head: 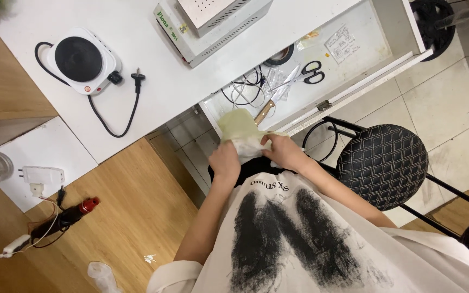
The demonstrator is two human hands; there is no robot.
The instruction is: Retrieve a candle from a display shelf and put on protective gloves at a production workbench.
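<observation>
Head view: two hands work a pale cloth over an open drawer.

The left hand and the right hand are both closed on a crumpled pale cloth, held close to the person's body at the front edge of the open drawer. Each grip is narrow, fingers pinched into the fabric; part of the cloth is bunched white, part hangs flat and yellowish. By the look of it, the handling is mid-way: the cloth is out and in hand, not laid down. Inside the drawer lie scissors, a knife and coiled cables. On the white counter sits a small hotplate, unplugged.
</observation>
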